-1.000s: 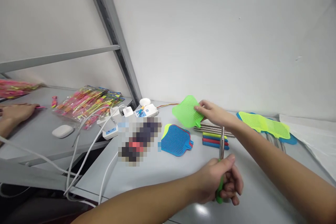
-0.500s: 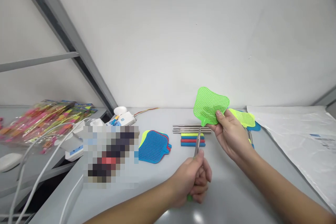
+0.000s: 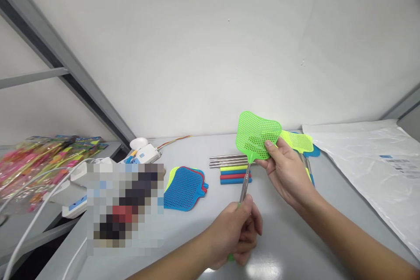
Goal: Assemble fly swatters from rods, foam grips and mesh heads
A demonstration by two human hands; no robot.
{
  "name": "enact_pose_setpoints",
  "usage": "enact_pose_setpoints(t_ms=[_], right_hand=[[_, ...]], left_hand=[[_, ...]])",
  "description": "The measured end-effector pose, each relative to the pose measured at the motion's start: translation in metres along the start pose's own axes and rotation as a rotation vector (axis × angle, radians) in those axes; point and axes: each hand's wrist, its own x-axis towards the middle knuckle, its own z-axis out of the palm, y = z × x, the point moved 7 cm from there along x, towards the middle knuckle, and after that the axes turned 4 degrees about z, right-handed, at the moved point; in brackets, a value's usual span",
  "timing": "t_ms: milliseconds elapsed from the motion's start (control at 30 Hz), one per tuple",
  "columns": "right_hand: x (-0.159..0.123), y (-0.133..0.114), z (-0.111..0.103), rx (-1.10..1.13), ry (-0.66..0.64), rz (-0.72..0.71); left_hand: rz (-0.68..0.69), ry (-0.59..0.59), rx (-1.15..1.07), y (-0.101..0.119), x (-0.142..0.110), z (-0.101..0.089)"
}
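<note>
My left hand (image 3: 238, 232) is closed around the green grip of a metal swatter rod (image 3: 243, 186), which points up and away from me. My right hand (image 3: 286, 169) pinches a bright green mesh swatter head (image 3: 256, 135) by its lower edge. The rod's tip meets the neck of that head. Both are held a little above the grey table (image 3: 197, 227).
A stack of loose swatter heads, blue on top (image 3: 183, 182), lies left of centre. Several metal rods with coloured grips (image 3: 231, 168) lie behind my hands. Finished swatters (image 3: 300, 142) and a plastic bag (image 3: 370, 162) are at right. Power strips, cables (image 3: 39, 210) and packaged toys (image 3: 36, 157) are at left.
My right hand lifted the green head off the table and brought it towards me. The rod in my left hand rose until its tip met the head's neck. The camera swung right.
</note>
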Motion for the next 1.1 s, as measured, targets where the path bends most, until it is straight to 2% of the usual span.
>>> enact_pose_setpoints(t_ms=[167,367,600,733,833,933,1100], right_hand=[[-0.002,0.001,-0.004,-0.020,0.030,0.007],[-0.003,0.009,-0.003,-0.086,-0.018,0.071],[-0.005,0.011,-0.001,-0.119,-0.009,0.068],[-0.008,0.010,0.001,-0.110,-0.006,0.061],[-0.008,0.009,0.000,-0.133,-0.003,0.053],[-0.007,0.007,-0.003,-0.176,0.002,0.062],[-0.003,-0.001,-0.004,-0.140,-0.035,0.085]], left_hand=[[-0.026,-0.017,-0.024,-0.001,0.000,-0.001],[-0.033,-0.002,-0.058,0.002,-0.004,-0.002],[-0.049,-0.054,-0.059,0.007,-0.012,0.007],[-0.028,-0.079,-0.028,0.009,-0.012,0.007],[-0.016,-0.053,-0.009,0.011,-0.011,0.001],[-0.060,-0.041,-0.031,0.011,-0.011,-0.002],[-0.097,0.011,-0.191,0.017,-0.010,-0.004]])
